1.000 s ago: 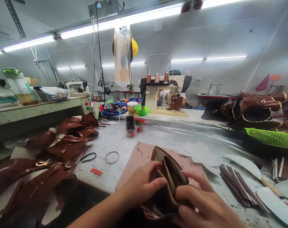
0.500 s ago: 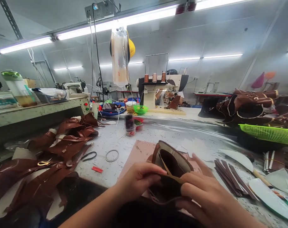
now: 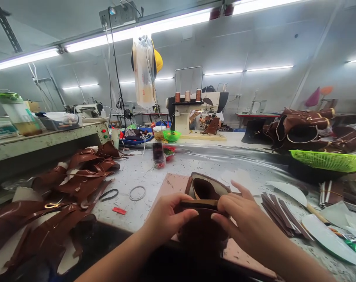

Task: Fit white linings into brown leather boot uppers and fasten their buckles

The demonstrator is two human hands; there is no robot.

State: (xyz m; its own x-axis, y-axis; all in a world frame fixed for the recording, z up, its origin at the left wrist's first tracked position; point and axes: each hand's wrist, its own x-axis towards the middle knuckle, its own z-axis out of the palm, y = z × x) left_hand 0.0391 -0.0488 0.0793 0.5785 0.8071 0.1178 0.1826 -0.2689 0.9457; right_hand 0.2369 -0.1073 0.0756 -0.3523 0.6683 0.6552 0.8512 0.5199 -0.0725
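Note:
A dark brown leather piece [image 3: 205, 229], which looks like a boot upper, is held upright in front of me with its opening facing up. My left hand [image 3: 169, 213] pinches its near rim from the left, thumb on the near face and fingers behind. From the right, my right hand [image 3: 239, 215] grips the same rim, thumb in front, with one finger raised. Between the hands runs a tan folded edge. Behind it rises the piece's pale-lined far side [image 3: 198, 180]. A pinkish board [image 3: 166, 188] lies underneath.
Brown leather pieces [image 3: 78, 176] pile up on the left. A grey ring [image 3: 137, 193] and a red scrap [image 3: 119, 210] lie nearby. To the right are brown strips [image 3: 279, 215], white templates [image 3: 327, 239] and a green basket [image 3: 327, 160]. A sewing machine [image 3: 184, 117] stands behind.
Both hands have shifted their hold along the near rim, thumbs now on its near face. That rim is straighter and pressed together. The view has moved slightly.

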